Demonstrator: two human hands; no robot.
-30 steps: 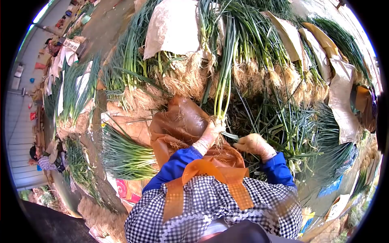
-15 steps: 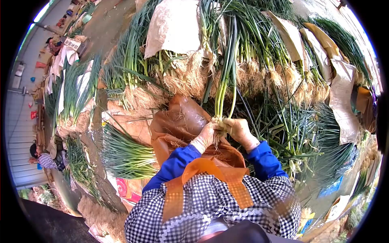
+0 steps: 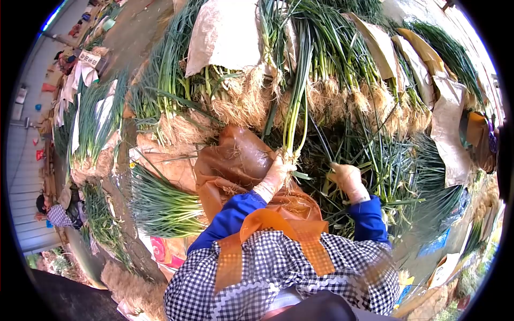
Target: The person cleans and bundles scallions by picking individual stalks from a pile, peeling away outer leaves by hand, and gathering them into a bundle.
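Observation:
A small bunch of green onions [image 3: 292, 120] stands before me, leaves up and pale roots down. My left hand [image 3: 277, 174] is closed around its root end, above the brown apron. My right hand [image 3: 348, 179] is apart from the bunch, off to the right over a heap of loose green leaves [image 3: 375, 184]. Its fingers are curled together; what they hold, if anything, is hard to make out. A short bit of leaf [image 3: 301, 175] shows between the two hands.
Rows of rooted green onions [image 3: 241, 99] lie across the far side, partly under pale sacking [image 3: 222, 37]. Trimmed green onions [image 3: 166, 206] lie on the left. More onion bundles [image 3: 96, 128] and a person in checked clothing [image 3: 59, 214] are farther left.
My right hand has let go of the bunch's root end and moved right, over the leaf heap. My left hand still grips the bunch in nearly the same place.

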